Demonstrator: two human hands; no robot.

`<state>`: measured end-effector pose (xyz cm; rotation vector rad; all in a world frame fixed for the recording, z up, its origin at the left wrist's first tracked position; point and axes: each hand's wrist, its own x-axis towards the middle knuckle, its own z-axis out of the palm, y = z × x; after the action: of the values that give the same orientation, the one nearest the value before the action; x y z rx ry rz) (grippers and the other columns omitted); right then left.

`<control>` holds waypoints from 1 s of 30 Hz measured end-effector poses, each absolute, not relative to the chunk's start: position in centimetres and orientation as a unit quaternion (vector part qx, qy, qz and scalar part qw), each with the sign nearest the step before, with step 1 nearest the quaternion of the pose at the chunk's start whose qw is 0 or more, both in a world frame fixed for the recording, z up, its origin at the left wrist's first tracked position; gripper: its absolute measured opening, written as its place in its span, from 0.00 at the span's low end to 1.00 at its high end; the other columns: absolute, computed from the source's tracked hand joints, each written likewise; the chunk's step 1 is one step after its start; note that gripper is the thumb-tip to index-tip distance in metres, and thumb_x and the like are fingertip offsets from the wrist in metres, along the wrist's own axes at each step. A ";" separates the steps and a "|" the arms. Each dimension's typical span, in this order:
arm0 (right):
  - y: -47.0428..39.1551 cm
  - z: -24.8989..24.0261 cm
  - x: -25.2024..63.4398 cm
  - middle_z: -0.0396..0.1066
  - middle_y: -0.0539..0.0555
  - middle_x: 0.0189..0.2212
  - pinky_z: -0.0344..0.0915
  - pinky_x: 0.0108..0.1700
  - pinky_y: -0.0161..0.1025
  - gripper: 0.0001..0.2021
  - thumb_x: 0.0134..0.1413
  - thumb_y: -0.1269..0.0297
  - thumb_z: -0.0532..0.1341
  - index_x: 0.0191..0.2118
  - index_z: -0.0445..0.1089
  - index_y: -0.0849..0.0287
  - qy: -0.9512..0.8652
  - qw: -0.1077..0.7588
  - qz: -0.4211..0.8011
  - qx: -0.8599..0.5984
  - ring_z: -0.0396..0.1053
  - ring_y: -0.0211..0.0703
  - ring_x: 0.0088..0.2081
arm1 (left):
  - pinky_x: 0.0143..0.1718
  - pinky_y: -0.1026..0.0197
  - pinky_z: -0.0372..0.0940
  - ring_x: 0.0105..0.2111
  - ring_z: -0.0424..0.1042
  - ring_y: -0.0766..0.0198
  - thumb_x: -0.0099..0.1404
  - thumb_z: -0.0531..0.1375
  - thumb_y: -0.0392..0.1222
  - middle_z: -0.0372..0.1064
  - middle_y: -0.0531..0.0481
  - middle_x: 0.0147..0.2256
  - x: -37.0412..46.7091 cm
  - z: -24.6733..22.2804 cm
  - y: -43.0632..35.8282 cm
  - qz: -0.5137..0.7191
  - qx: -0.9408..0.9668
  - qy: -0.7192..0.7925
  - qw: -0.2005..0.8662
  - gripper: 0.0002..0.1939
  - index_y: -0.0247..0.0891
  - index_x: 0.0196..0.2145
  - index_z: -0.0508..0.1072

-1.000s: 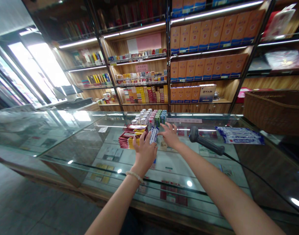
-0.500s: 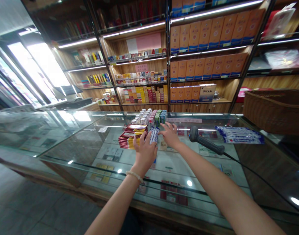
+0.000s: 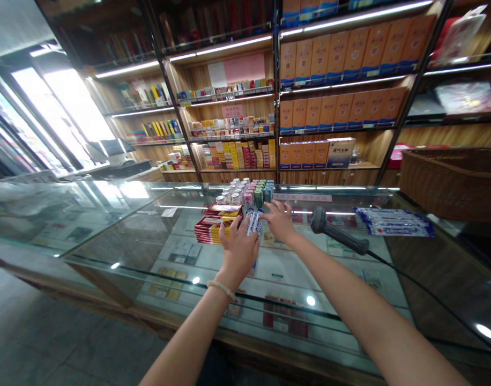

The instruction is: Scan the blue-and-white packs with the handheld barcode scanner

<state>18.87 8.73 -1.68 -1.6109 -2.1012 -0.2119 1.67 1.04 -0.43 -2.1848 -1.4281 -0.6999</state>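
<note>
My left hand (image 3: pixel 238 245), a beaded bracelet on its wrist, is spread at the right side of a stack of red and yellow packets (image 3: pixel 215 225). Its fingers touch the near side of some blue and white packets (image 3: pixel 254 221). My right hand (image 3: pixel 281 221) has its fingers apart, and its fingertips reach the right edge of the same blue and white packets. Just behind stand rows of small cylinders, white-topped (image 3: pixel 234 193), pink (image 3: pixel 248 199) and green (image 3: pixel 259 196).
On the glass counter (image 3: pixel 285 268), a black handheld scanner (image 3: pixel 340 235) with a cable lies right of my hands. Farther right are more blue and white packets (image 3: pixel 394 222) and a wicker basket (image 3: pixel 450 185). Shelves with orange boxes (image 3: pixel 329 59) stand behind.
The blue and white packets between my hands have shifted very slightly to the right. Both hands are nearly where they were.
</note>
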 end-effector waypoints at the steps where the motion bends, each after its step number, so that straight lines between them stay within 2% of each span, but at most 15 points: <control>1: 8.7 -1.6 18.9 0.60 0.50 0.71 0.41 0.68 0.63 0.21 0.66 0.72 0.55 0.53 0.79 0.42 -0.768 0.240 -0.079 -0.589 0.47 0.54 0.71 | 0.69 0.26 0.36 0.68 0.57 0.41 0.66 0.63 0.44 0.66 0.47 0.66 1.7 -0.4 1.0 -0.251 -0.789 -0.517 0.217 0.06 0.47 0.38 0.81; 4: 8.7 -1.6 18.9 0.60 0.51 0.70 0.41 0.68 0.63 0.21 0.66 0.72 0.54 0.54 0.78 0.42 -0.768 0.239 -0.083 -0.588 0.48 0.54 0.71 | 0.70 0.27 0.35 0.69 0.56 0.42 0.67 0.63 0.44 0.65 0.46 0.67 1.7 -0.2 0.9 -0.242 -0.790 -0.522 0.213 0.08 0.48 0.41 0.81; 6: 8.8 -1.8 18.9 0.59 0.52 0.71 0.42 0.69 0.63 0.22 0.67 0.72 0.54 0.56 0.77 0.41 -0.765 0.246 -0.088 -0.589 0.48 0.54 0.72 | 0.70 0.27 0.34 0.69 0.55 0.42 0.67 0.63 0.45 0.64 0.45 0.67 1.8 0.0 0.8 -0.239 -0.785 -0.532 0.208 0.12 0.49 0.48 0.81; 10: 9.0 -2.0 18.6 0.45 0.57 0.76 0.39 0.70 0.65 0.26 0.68 0.70 0.54 0.66 0.68 0.42 -0.742 0.283 -0.127 -0.595 0.40 0.58 0.75 | 0.70 0.26 0.34 0.73 0.46 0.37 0.67 0.63 0.54 0.51 0.41 0.73 1.8 0.4 0.5 -0.233 -0.775 -0.549 0.209 0.27 0.49 0.63 0.72; 13: 9.1 -2.1 18.3 0.38 0.60 0.77 0.36 0.70 0.68 0.29 0.69 0.66 0.55 0.72 0.57 0.42 -0.727 0.298 -0.154 -0.599 0.36 0.60 0.76 | 0.70 0.24 0.31 0.74 0.41 0.35 0.68 0.61 0.58 0.44 0.40 0.75 1.7 0.3 0.6 -0.223 -0.773 -0.554 0.214 0.34 0.48 0.68 0.66; 17: 9.1 -2.0 18.2 0.36 0.59 0.78 0.33 0.71 0.70 0.32 0.69 0.60 0.57 0.75 0.50 0.41 -0.720 0.291 -0.157 -0.611 0.33 0.61 0.77 | 0.70 0.25 0.29 0.75 0.39 0.36 0.68 0.60 0.58 0.41 0.40 0.75 1.6 0.0 0.8 -0.216 -0.771 -0.560 0.211 0.36 0.47 0.70 0.63; 25: 9.6 -2.2 18.3 0.36 0.59 0.78 0.33 0.71 0.69 0.30 0.71 0.57 0.54 0.75 0.50 0.42 -0.718 0.297 -0.155 -0.610 0.35 0.59 0.77 | 0.70 0.25 0.30 0.75 0.40 0.37 0.69 0.60 0.57 0.45 0.37 0.74 1.8 0.1 1.1 -0.215 -0.773 -0.560 0.206 0.35 0.44 0.70 0.63; 30: 9.4 0.2 19.9 0.37 0.59 0.77 0.34 0.71 0.70 0.31 0.70 0.57 0.55 0.75 0.50 0.42 -0.707 0.312 -0.164 -0.613 0.36 0.59 0.77 | 0.71 0.26 0.32 0.74 0.42 0.37 0.69 0.61 0.57 0.45 0.37 0.74 2.3 1.6 2.1 -0.224 -0.778 -0.549 0.207 0.35 0.44 0.69 0.64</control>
<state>19.89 9.38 0.22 -1.6172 -1.8660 -0.4325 2.28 2.13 1.60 -2.1678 -1.5298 -0.6231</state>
